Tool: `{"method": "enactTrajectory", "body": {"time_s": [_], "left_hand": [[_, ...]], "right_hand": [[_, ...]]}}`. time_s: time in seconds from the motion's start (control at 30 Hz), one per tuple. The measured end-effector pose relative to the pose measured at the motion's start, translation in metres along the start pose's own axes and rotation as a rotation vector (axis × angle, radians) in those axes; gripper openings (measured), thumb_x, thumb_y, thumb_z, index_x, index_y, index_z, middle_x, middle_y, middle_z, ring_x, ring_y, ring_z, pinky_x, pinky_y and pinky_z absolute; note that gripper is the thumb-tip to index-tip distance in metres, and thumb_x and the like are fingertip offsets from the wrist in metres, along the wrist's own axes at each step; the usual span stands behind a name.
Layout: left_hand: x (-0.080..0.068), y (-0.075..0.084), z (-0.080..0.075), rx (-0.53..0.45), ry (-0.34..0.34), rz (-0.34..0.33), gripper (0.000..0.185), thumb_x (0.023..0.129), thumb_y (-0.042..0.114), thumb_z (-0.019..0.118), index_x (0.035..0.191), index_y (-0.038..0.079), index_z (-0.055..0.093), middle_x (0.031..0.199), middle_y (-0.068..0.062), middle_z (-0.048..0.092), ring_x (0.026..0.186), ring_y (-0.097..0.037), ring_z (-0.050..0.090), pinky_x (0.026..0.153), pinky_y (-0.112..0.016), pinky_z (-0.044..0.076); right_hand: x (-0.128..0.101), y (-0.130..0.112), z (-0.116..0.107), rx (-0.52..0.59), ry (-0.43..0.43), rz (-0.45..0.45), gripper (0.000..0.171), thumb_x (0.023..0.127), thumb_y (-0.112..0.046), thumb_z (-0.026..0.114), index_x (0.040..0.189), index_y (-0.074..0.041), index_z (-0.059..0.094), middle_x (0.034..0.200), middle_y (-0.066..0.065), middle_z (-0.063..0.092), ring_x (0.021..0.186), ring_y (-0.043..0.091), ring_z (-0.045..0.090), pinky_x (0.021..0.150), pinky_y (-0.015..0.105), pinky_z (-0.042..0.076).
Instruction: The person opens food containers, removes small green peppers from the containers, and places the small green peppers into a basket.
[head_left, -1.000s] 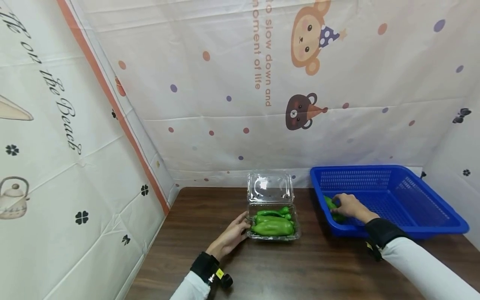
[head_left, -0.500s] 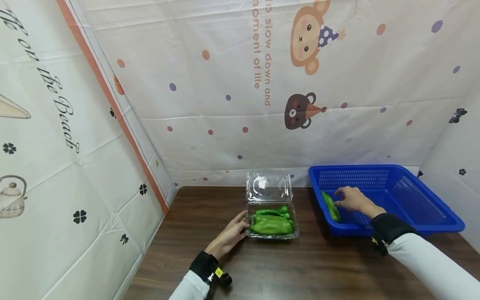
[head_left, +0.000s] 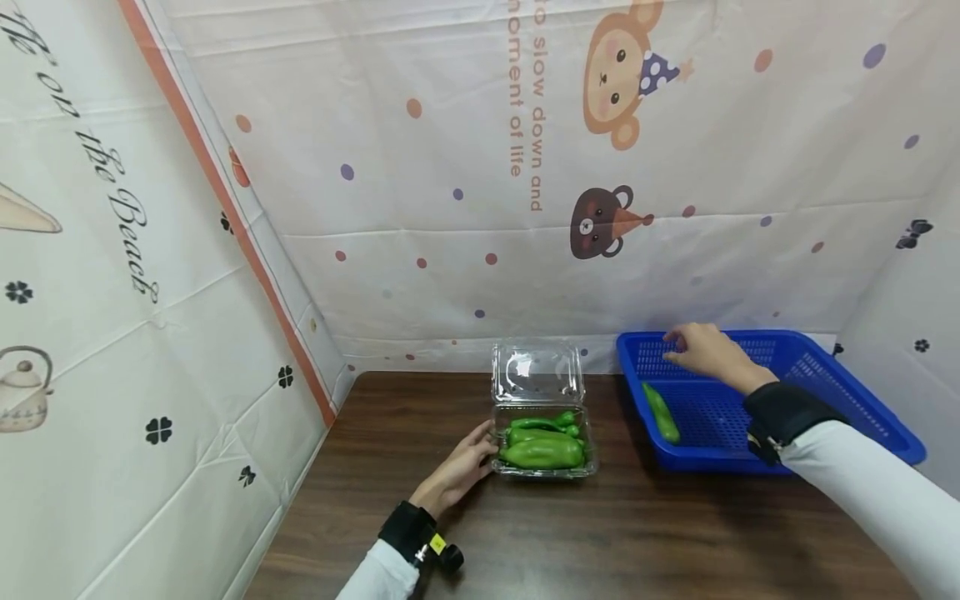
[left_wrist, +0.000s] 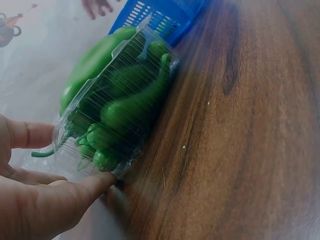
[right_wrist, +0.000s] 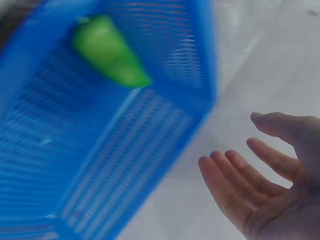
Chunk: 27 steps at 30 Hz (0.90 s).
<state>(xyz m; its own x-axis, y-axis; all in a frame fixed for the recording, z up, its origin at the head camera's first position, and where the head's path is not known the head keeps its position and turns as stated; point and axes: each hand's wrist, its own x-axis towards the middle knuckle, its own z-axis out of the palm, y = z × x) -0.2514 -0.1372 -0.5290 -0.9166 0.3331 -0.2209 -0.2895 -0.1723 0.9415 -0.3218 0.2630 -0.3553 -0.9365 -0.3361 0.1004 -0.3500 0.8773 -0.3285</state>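
Note:
My left hand point(head_left: 463, 468) rests at the left side of a clear plastic clamshell box point(head_left: 506, 473), its fairly straight fingers touching the wall in the left wrist view. Inside lie several green peppers point(left_wrist: 135, 105), large plump ones in front and a thin one point(head_left: 536, 425) behind. The lid point(head_left: 536, 375) stands up at the back. My right hand point(head_left: 705, 350) is raised over the blue basket's back part, holding nothing. Its fingers point(right_wrist: 232, 187) are spread loosely in the right wrist view. One long green pepper point(head_left: 662, 412) lies in the basket along the left wall.
The blue plastic basket point(head_left: 750, 335) with slotted walls stands at the right, beside the box on the brown wooden table point(head_left: 570, 542). A printed white cloth point(head_left: 420, 292) hangs behind the table and along both sides.
My right hand has let go of the long green pepper, leaving it in the basket, and has moved up and back. The left hand and the box have stayed put.

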Motion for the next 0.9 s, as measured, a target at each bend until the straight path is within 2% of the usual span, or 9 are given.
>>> {"method": "enactTrajectory", "body": {"time_s": [0.17, 0.3, 0.43, 0.6, 0.73, 0.9], "left_hand": [[0.001, -0.001, 0.002, 0.009, 0.001, 0.0, 0.071, 0.1, 0.002, 0.043, 0.163, 0.0, 0.01, 0.167, -0.031, 0.013, 0.156, -0.043, 0.018, 0.128, -0.061, 0.018], [0.001, -0.002, 0.002, 0.018, 0.0, -0.007, 0.069, 0.101, 0.002, 0.043, 0.163, -0.001, 0.012, 0.167, -0.03, 0.016, 0.156, -0.043, 0.017, 0.128, -0.061, 0.019], [0.002, -0.003, 0.002, 0.021, -0.004, -0.01, 0.069, 0.101, 0.003, 0.042, 0.163, -0.001, 0.012, 0.168, -0.029, 0.016, 0.156, -0.043, 0.016, 0.127, -0.061, 0.019], [0.002, -0.001, 0.001, 0.018, -0.002, 0.002, 0.069, 0.101, 0.002, 0.042, 0.162, -0.002, 0.013, 0.166, -0.029, 0.021, 0.155, -0.041, 0.021, 0.127, -0.061, 0.02], [0.002, 0.0, 0.0, 0.011, 0.001, 0.008, 0.069, 0.1, 0.002, 0.044, 0.162, -0.002, 0.014, 0.165, -0.028, 0.022, 0.154, -0.039, 0.024, 0.128, -0.06, 0.02], [0.0, 0.001, -0.003, 0.023, 0.004, -0.002, 0.071, 0.1, 0.003, 0.044, 0.163, -0.001, 0.012, 0.167, -0.031, 0.016, 0.155, -0.043, 0.02, 0.127, -0.061, 0.019]], "right_hand": [[0.014, -0.035, -0.011, 0.02, 0.081, -0.043, 0.04, 0.095, -0.013, 0.067, 0.126, 0.013, 0.062, 0.118, 0.036, 0.066, 0.106, 0.05, 0.065, 0.086, 0.061, 0.057], [0.022, -0.069, -0.015, 0.057, 0.144, -0.094, 0.05, 0.096, -0.015, 0.067, 0.138, 0.008, 0.056, 0.134, 0.036, 0.057, 0.124, 0.052, 0.054, 0.099, 0.066, 0.05], [0.026, -0.097, -0.016, 0.08, 0.189, -0.153, 0.06, 0.094, -0.018, 0.072, 0.146, 0.003, 0.05, 0.145, 0.034, 0.049, 0.134, 0.053, 0.045, 0.108, 0.068, 0.042], [0.029, -0.123, -0.007, 0.095, 0.173, -0.217, 0.082, 0.089, -0.027, 0.08, 0.155, -0.003, 0.039, 0.152, 0.031, 0.044, 0.139, 0.051, 0.042, 0.112, 0.068, 0.04], [0.028, -0.138, 0.006, 0.141, 0.143, -0.235, 0.102, 0.083, -0.035, 0.085, 0.162, -0.008, 0.026, 0.158, 0.03, 0.037, 0.142, 0.049, 0.04, 0.113, 0.069, 0.039], [0.029, -0.154, 0.03, 0.156, 0.091, -0.278, 0.108, 0.077, -0.042, 0.088, 0.162, -0.013, 0.028, 0.155, 0.031, 0.038, 0.137, 0.05, 0.046, 0.107, 0.07, 0.045]]}}
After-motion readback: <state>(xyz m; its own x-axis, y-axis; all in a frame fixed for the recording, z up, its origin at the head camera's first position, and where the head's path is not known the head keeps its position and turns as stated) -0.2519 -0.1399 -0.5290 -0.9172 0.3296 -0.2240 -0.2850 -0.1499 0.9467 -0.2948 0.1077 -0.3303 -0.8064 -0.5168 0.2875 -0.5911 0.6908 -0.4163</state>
